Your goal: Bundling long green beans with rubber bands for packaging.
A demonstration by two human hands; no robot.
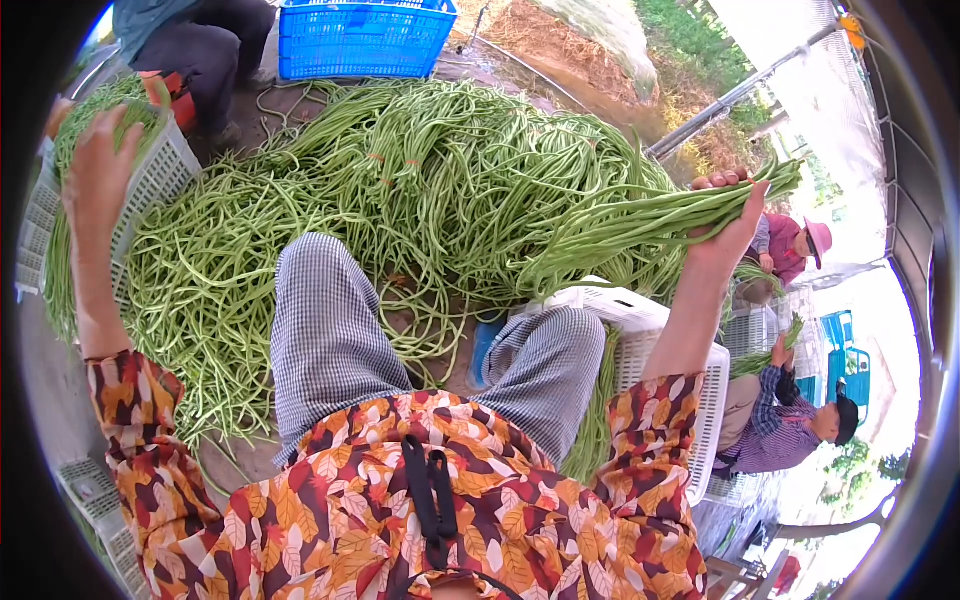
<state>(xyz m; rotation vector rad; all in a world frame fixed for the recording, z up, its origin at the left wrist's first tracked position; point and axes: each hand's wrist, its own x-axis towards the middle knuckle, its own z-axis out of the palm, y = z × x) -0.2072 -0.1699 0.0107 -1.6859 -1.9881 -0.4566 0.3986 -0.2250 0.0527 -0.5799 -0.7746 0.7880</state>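
My right hand (724,225) grips a bundle of yardlong beans (637,219), tied near one end with a thin red band. The loose ends trail leftward over the large heap of yardlong beans (450,165) in front of my knees. Several bunches on that heap also carry red bands. At the far left my left hand (99,161) is raised, blurred, with its fingers apart and nothing visible in it. It is in front of a white plastic crate (154,169) filled with beans. Whether it touches the crate or the beans, I cannot tell.
Beside my right leg stands a white plastic crate (694,427) with beans in it. A blue plastic crate (364,41) stands behind the heap. One person (191,52) sits at upper left; two people (787,244) sit at right, near more crates. A metal pole (739,90) slants at upper right.
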